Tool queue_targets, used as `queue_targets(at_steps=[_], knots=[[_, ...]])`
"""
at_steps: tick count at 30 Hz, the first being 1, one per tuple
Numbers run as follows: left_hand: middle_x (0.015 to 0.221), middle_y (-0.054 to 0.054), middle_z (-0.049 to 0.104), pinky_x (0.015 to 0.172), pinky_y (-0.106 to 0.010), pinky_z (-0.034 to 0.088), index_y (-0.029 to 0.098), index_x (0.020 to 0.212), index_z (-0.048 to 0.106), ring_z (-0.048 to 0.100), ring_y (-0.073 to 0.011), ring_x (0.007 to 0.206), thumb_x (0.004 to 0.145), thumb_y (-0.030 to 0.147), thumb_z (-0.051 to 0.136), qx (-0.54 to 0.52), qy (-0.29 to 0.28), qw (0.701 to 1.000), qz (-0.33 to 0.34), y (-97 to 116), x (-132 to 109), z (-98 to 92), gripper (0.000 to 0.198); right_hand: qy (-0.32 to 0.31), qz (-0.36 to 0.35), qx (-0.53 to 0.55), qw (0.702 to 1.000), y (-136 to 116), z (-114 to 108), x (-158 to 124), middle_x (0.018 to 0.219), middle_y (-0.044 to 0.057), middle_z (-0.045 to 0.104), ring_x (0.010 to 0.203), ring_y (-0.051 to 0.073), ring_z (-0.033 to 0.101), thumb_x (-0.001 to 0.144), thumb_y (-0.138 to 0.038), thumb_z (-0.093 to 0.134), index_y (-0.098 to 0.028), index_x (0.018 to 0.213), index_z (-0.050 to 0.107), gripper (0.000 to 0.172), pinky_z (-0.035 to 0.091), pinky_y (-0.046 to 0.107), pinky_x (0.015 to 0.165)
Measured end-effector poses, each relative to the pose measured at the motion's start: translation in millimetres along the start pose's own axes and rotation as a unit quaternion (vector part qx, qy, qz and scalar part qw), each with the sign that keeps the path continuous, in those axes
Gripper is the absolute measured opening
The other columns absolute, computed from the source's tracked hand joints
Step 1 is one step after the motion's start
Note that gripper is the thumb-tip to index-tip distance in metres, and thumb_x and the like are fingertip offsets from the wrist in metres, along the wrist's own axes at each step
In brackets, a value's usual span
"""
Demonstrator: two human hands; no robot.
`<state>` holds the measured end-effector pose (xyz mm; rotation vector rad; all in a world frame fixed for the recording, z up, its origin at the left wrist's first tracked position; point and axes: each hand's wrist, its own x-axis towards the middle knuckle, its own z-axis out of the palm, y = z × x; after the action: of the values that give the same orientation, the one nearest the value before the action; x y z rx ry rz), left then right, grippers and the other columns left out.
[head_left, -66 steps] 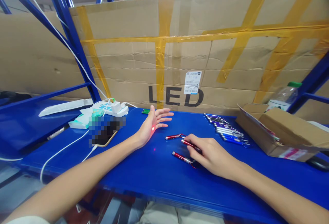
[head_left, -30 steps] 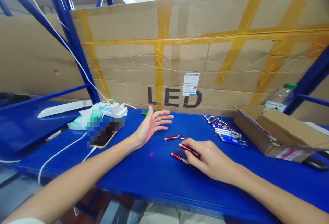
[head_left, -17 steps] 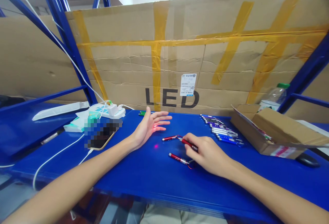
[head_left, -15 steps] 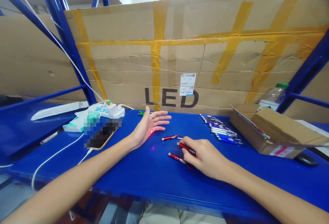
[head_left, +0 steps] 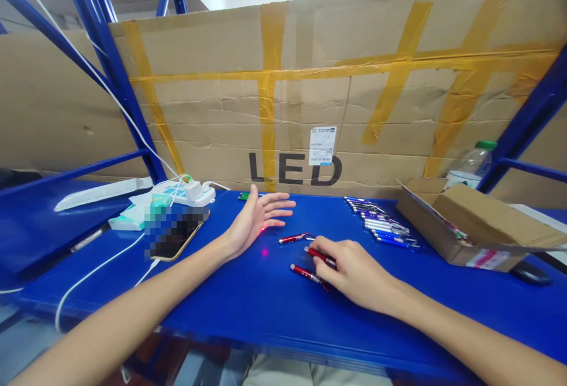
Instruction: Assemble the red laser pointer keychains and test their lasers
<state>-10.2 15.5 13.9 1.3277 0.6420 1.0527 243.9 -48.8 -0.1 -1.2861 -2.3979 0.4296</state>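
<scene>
My right hand (head_left: 348, 265) is closed around a red pen-shaped light (head_left: 319, 255), its silver tip pointing left. A second red pen light (head_left: 291, 239) lies just behind it, and a third (head_left: 305, 273) lies in front, both on the blue table (head_left: 239, 297). Empty and palm turned sideways, my left hand (head_left: 259, 217) is held up with its fingers spread. Red light glows on the lower edge of that palm, and a red spot (head_left: 264, 252) shows on the table below it.
Several blue, silver and black pens (head_left: 381, 223) lie at the right rear beside an open cardboard box (head_left: 425, 226). A phone (head_left: 179, 235), a white power strip (head_left: 201, 198) and cables occupy the left. Tall cardboard (head_left: 212, 132) stands behind.
The red glow on my left palm has become fainter and shifted slightly. Both hands hold nearly the same positions, and the pens have not moved.
</scene>
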Motion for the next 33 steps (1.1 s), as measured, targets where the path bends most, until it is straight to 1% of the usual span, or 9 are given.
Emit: queue_targets(at_steps=[6,13,17,19,21,25,27,31,33], knots=[[0.146,-0.019,0.069,0.104,-0.045,0.051,0.017,0.138,0.069,0.063,-0.0358,0.133,0.101,0.086,0.028,0.004,-0.001,1.000,0.002,0.6,-0.5,-0.5,0.088,0.056,0.071,-0.002,0.996,10.5,-5.9,6.6,0.077,0.002,0.072,0.067,0.021,0.063,0.101,-0.030,0.047,-0.024,0.096,0.064,0.019,0.033,0.030,0.064],[0.146,-0.020,0.069,0.103,-0.045,0.051,0.017,0.137,0.068,0.064,-0.0363,0.132,0.100,0.087,0.032,0.004,-0.007,1.000,-0.007,-0.4,-1.3,2.3,0.087,0.025,0.008,0.030,0.999,1.1,-2.3,2.0,0.076,0.001,0.071,0.063,0.019,0.059,0.100,-0.031,0.046,-0.024,0.098,0.064,0.020,0.034,0.030,0.062],[0.146,-0.020,0.069,0.103,-0.045,0.051,0.017,0.138,0.068,0.064,-0.0360,0.131,0.100,0.087,0.032,-0.001,-0.005,1.000,-0.008,-0.9,-1.2,1.8,0.088,0.081,0.043,0.047,0.995,8.5,-4.2,5.3,0.075,0.001,0.070,0.064,0.019,0.059,0.101,-0.036,0.046,-0.024,0.093,0.064,0.023,0.035,0.030,0.062],[0.146,-0.020,0.069,0.104,-0.045,0.050,0.017,0.139,0.068,0.064,-0.0359,0.131,0.100,0.087,0.030,0.005,-0.009,1.000,-0.005,-1.0,-1.2,1.7,0.089,0.096,0.054,0.051,0.993,12.3,-6.0,6.3,0.076,0.001,0.070,0.065,0.019,0.059,0.101,-0.037,0.047,-0.024,0.093,0.063,0.023,0.035,0.030,0.063],[0.146,-0.019,0.069,0.104,-0.045,0.050,0.017,0.139,0.068,0.064,-0.0359,0.132,0.100,0.087,0.029,0.009,-0.011,1.000,-0.006,-1.0,-1.3,2.1,0.089,0.085,0.040,0.054,0.994,10.9,-6.3,5.0,0.076,0.000,0.069,0.065,0.019,0.059,0.102,-0.036,0.046,-0.023,0.094,0.063,0.023,0.035,0.030,0.063],[0.147,-0.020,0.069,0.102,-0.046,0.051,0.017,0.138,0.068,0.065,-0.0362,0.132,0.101,0.087,0.027,0.007,-0.012,1.000,-0.013,-1.2,-1.8,2.8,0.089,0.029,-0.010,0.055,0.998,-0.2,-3.3,-0.3,0.075,0.000,0.070,0.063,0.018,0.058,0.103,-0.034,0.045,-0.023,0.099,0.064,0.022,0.035,0.029,0.063],[0.147,-0.020,0.068,0.103,-0.045,0.051,0.017,0.138,0.068,0.065,-0.0361,0.132,0.101,0.087,0.026,0.008,-0.017,1.000,-0.014,-1.9,-2.1,2.6,0.089,0.027,-0.011,0.054,0.998,-1.1,-2.7,-0.2,0.075,0.000,0.070,0.063,0.018,0.059,0.104,-0.034,0.044,-0.023,0.101,0.064,0.023,0.035,0.030,0.063],[0.146,-0.020,0.069,0.103,-0.045,0.051,0.017,0.138,0.068,0.065,-0.0361,0.131,0.101,0.087,0.029,0.004,-0.022,1.000,-0.019,-4.2,-2.0,2.1,0.088,0.100,0.027,0.054,0.993,9.7,-6.1,4.9,0.082,0.002,0.073,0.066,0.020,0.062,0.104,-0.037,0.046,-0.023,0.098,0.063,0.023,0.037,0.030,0.064],[0.146,-0.019,0.069,0.103,-0.045,0.051,0.017,0.137,0.069,0.065,-0.0362,0.131,0.100,0.087,0.030,0.000,-0.024,0.999,-0.025,-4.8,-1.9,2.3,0.088,0.114,0.028,0.054,0.992,12.6,-7.9,5.6,0.083,0.003,0.074,0.067,0.020,0.062,0.105,-0.038,0.046,-0.023,0.099,0.063,0.024,0.038,0.030,0.064]])
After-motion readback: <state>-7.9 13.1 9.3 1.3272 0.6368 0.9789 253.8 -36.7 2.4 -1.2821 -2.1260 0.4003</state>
